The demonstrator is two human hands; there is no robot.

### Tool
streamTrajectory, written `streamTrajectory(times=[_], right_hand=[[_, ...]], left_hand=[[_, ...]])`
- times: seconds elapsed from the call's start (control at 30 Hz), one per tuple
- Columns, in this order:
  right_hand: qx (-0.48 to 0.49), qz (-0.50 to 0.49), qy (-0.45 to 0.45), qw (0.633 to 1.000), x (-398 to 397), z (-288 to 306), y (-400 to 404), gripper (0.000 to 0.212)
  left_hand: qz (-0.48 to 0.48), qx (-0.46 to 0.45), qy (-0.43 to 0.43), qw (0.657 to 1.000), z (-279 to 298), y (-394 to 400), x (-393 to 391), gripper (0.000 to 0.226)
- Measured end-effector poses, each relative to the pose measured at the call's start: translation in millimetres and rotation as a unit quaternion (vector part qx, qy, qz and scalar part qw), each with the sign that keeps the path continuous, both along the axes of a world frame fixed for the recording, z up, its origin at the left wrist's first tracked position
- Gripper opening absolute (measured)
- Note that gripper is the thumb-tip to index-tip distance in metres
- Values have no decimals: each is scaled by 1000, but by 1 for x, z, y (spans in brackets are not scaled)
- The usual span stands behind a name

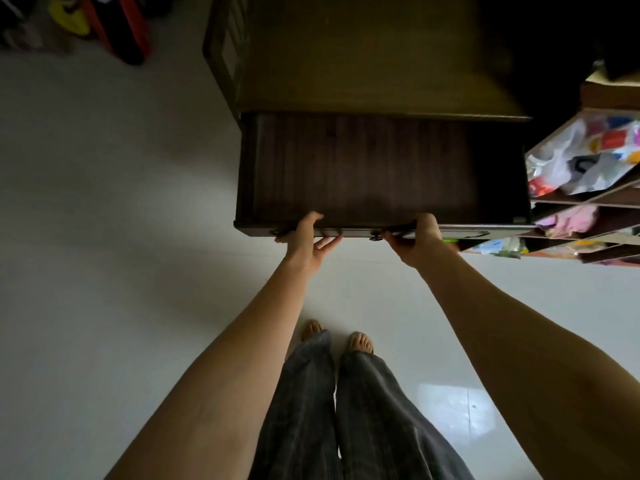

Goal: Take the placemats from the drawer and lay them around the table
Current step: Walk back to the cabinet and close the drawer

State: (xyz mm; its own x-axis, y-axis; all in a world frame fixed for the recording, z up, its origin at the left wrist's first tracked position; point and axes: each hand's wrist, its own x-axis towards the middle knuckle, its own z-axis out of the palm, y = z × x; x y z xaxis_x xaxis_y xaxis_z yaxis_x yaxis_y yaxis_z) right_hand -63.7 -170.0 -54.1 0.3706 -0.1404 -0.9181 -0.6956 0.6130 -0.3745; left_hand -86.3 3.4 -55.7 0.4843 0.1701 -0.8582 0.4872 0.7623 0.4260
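L hand (306,242) at approx 9 o'clock of the drawer front (349,232), thumb hooked over the top edge, fingers curled under it, gripping. R hand (420,242) at 3 o'clock of the L one, wrapped round the same front edge by a dark handle (375,238). Drawer (363,168) is pulled out at 12 o'clock of both hands. A dark slatted placemat (363,161) lies flat inside, just beyond the fingers, not touched. Cluttered shelves (585,188) at 3 o'clock.
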Motion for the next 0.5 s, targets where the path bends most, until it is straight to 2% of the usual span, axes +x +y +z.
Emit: streamTrajectory(times=[0.07,0.13,0.17,0.3,0.5], right_hand=[[-15,6,1,1000,1,1,2,26],[-22,9,0,1000,3,4,2,25],[-24,10,0,1000,3,6,2,26],[-26,8,2,1000,3,13,8,30],[-8,8,-22,1000,20,31,9,9]], left_hand=[[-7,-3,-2,1000,1,1,0,64],[-23,3,-7,1000,2,2,2,44],[-27,2,-8,1000,4,2,3,42],[-19,41,14,999,10,8,10,71],[-67,54,20,996,16,17,39,68]])
